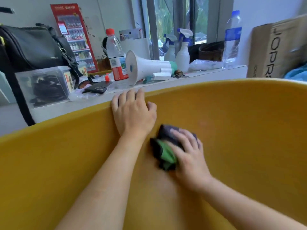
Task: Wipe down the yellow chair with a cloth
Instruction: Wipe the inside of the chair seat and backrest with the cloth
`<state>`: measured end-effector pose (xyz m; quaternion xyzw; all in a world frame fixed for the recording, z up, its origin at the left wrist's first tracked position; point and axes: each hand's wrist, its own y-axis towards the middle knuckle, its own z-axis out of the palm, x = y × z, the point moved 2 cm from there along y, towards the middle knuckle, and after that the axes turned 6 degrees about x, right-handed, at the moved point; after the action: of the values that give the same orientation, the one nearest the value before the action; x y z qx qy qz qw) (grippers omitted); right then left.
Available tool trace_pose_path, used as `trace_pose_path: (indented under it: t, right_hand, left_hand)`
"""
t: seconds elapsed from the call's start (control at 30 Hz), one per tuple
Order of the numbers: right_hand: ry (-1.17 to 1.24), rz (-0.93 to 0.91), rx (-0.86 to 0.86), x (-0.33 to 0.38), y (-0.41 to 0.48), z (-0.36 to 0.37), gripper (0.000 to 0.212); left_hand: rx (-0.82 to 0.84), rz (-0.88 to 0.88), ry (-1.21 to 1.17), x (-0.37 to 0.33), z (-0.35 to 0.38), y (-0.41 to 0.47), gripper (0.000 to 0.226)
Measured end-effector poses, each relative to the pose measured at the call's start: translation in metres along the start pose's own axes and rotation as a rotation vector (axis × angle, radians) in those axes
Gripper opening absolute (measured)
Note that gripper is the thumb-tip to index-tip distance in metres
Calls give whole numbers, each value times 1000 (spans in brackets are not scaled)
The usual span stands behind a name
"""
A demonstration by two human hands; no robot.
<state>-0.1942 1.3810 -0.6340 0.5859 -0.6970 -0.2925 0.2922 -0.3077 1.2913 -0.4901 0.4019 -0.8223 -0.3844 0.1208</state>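
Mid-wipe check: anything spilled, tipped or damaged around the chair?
Nothing spilled or broken. The white megaphone lies on its side on the sill, and a faint reddish smudge shows on the yellow chair above the cloth.

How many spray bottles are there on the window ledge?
2. One white plastic spray bottle with a blue trigger stands right of the white megaphone; the second spray bottle stands just behind it, nearer the window glass. Others may be hidden behind the clutter.

Behind the yellow chair (pixel 232 113) are two water bottles (pixel 116 55) (pixel 231 39), two spray bottles (pixel 170 50) (pixel 182 55), one megaphone (pixel 142 67), one phone (pixel 98 87); on it, two hands (pixel 132 113) (pixel 189 155), one cloth (pixel 163 151).
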Motion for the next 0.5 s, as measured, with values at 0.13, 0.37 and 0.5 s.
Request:
trace_pose_path:
  t: [0.13, 0.37, 0.5]
  right_hand:
    - [-217, -618, 294, -33, -15, -24, 46]
    - [-42, 160, -148, -57, 41, -30, 62]
    - [-94, -409, 305, -17, -49, -15, 59]
  left_hand:
    - [-19, -9, 10, -4, 1, -1, 47]
    - [-30, -14, 8, -1, 4, 0, 45]
    - [-6, -29, 11, -5, -1, -1, 45]
